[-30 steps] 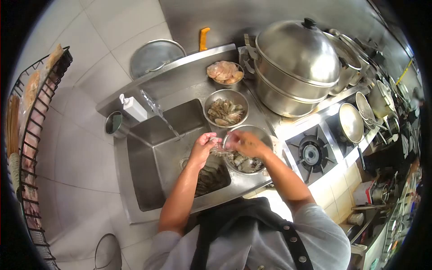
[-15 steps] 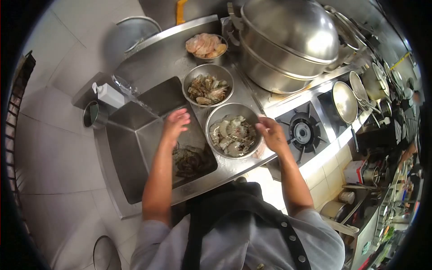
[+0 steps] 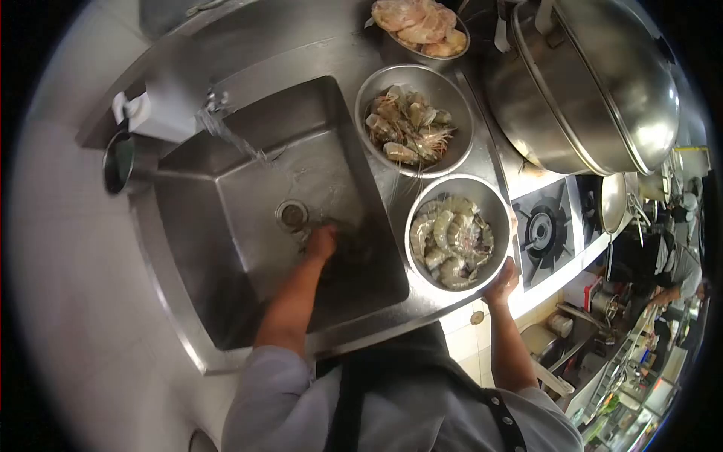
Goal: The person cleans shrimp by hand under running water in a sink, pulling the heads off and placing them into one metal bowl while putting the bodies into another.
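The dark heap of prawns (image 3: 354,252) is lying on the sink floor just beside the drain, blurred under the fingers. The near steel bowl (image 3: 416,260) is sitting upright on the counter edge, holding pale, curled prawns.

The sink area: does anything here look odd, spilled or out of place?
Little stands out. The tap runs into the sink while the left hand reaches into dark shrimp near the drain. The right hand touches the rim of the nearest shrimp bowl, which sits upright.
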The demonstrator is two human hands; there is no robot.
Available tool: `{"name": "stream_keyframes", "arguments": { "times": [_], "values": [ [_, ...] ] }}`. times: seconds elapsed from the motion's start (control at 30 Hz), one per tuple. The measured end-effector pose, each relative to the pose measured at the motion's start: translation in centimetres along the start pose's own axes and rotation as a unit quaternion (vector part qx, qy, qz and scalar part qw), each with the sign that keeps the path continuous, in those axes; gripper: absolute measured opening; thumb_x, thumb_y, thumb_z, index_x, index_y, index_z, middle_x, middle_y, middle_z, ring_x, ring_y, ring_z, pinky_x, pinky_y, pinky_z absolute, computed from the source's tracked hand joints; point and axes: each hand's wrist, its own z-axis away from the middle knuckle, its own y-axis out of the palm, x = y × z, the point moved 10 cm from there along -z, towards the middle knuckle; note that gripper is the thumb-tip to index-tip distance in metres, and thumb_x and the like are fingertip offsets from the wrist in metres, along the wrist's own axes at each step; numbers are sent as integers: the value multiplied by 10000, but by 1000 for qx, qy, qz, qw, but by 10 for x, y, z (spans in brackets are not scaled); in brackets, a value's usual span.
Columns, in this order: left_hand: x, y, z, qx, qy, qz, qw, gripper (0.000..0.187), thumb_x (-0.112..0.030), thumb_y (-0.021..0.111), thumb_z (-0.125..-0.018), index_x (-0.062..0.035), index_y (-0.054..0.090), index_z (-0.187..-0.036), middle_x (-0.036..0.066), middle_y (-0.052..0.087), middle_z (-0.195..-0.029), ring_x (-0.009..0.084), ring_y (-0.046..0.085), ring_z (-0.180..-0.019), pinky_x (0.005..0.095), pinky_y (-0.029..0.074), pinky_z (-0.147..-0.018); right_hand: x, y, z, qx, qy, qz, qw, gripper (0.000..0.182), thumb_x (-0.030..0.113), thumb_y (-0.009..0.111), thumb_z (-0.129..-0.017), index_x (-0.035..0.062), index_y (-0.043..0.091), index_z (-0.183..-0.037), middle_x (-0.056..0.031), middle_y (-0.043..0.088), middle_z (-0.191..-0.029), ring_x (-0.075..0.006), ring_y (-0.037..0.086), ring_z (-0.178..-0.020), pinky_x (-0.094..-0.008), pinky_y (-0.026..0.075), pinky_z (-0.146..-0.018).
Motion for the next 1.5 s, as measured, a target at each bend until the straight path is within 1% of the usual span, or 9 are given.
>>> {"name": "stream_keyframes", "arguments": {
  "times": [0.1, 0.17, 0.3, 0.63, 0.77, 0.97, 1.13, 1.3, 1.5],
  "values": [
    [-38, 20, -11, -30, 29, -64, 997, 215, -67, 511, -824, -22, 654, -977, 215, 627, -1041, 353, 594, -1003, 442, 452, -869, 21, -5, 3, -58, -126, 70, 988, 478, 434, 337, -965, 13, 532, -853, -103, 527, -644, -212, 538, -614, -368, 426, -553],
    [-11, 64, -34, -38, 35, -105, 993, 228, -99, 510, -828, -23, 642, -997, 198, 609, -1081, 339, 579, -1030, 450, 436, -884, -29, 18, 6, 30, 141, -283, 948, 497, 474, 351, -952, 21, 555, -929, -95, 517, -660, -203, 535, -626, -361, 438, -554],
    [-11, 105, -55, 85, 121, -358, 922, 293, -161, 503, -839, -35, 606, -1083, 158, 535, -1206, 312, 526, -1107, 473, 390, -931, 38, -11, 7, -92, -203, 52, 974, 299, 172, 644, -823, 62, 475, -1045, -128, 538, -722, -297, 535, -596, -393, 434, -513],
    [3, 80, -49, 78, 173, -309, 932, 311, -242, 544, -834, -55, 632, -1066, 154, 612, -1084, 332, 549, -1064, 475, 393, -945, 51, -19, -2, -93, -158, 61, 981, 229, 210, 635, -777, 45, 480, -809, -108, 475, -622, -324, 495, -540, -413, 378, -490],
    [39, 4, -60, -24, -69, -41, 996, 252, -227, 582, -816, -4, 593, -931, 134, 637, -994, 326, 611, -866, 442, 467, -766, 10, -7, -4, -29, -32, 20, 999, 133, 165, 568, -776, 38, 532, -786, -160, 509, -650, -380, 520, -606, -422, 397, -537],
    [27, -181, -80, -235, -141, 332, 903, 272, -109, 676, -763, -4, 545, -978, 108, 621, -927, 234, 592, -814, 351, 464, -724, -34, -30, 1, -134, 154, -365, 909, 212, 183, 494, -964, 13, 583, -875, 1, 537, -764, -54, 447, -660, -220, 368, -575],
    [-1, -247, -63, -252, -137, 388, 876, 304, -100, 721, -741, -17, 545, -975, 71, 607, -845, 178, 593, -690, 326, 493, -560, 179, -112, -35, -73, -42, -340, 937, 169, 163, 552, -926, 2, 596, -901, -23, 579, -789, -84, 511, -684, -222, 415, -624],
    [-48, -284, -18, -227, -111, 446, 859, 298, -95, 722, -764, -24, 511, -963, 75, 580, -847, 173, 580, -652, 303, 495, -520, 419, -23, -15, 87, -427, -148, 888, 326, 239, 713, -760, 14, 632, -981, -148, 639, -883, -339, 613, -821, -401, 500, -728],
    [-71, -325, 23, -248, -48, 472, 845, 368, -151, 780, -732, 26, 528, -932, 85, 610, -810, 154, 612, -606, 281, 500, -465, 516, 165, -19, 166, -397, -60, 901, 359, 227, 663, -785, -21, 555, -1020, -215, 606, -931, -385, 590, -944, -447, 483, -807]
  ]
}}
